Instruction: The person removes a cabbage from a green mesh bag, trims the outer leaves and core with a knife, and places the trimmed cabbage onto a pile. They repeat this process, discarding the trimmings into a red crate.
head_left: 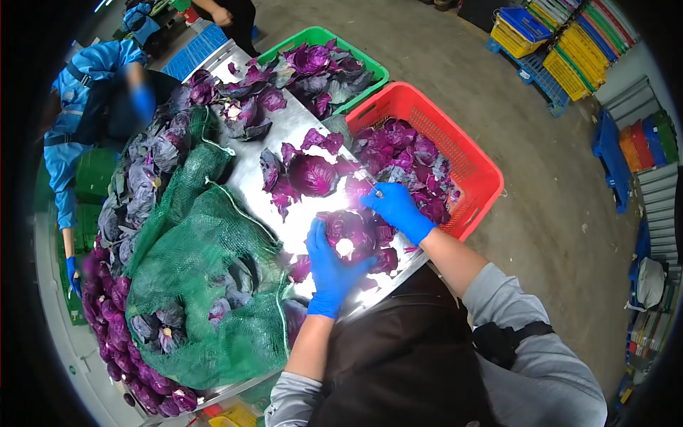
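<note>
My left hand, in a blue glove, cups the near left side of a red cabbage, thumb and fingers apart around it. The cabbage rests on the shiny metal table, its pale cut stem facing me. Just above and right of it, my right hand, also gloved in blue, is closed around a knife; glare partly washes out the blade. Loose purple leaves lie beyond the cabbage, and more scraps sit around it.
A red crate of leaves stands against the table's right edge, a green crate behind it. Left are a green mesh bag with cabbages and a row of purple cabbages. A blue-clothed co-worker stands across the table.
</note>
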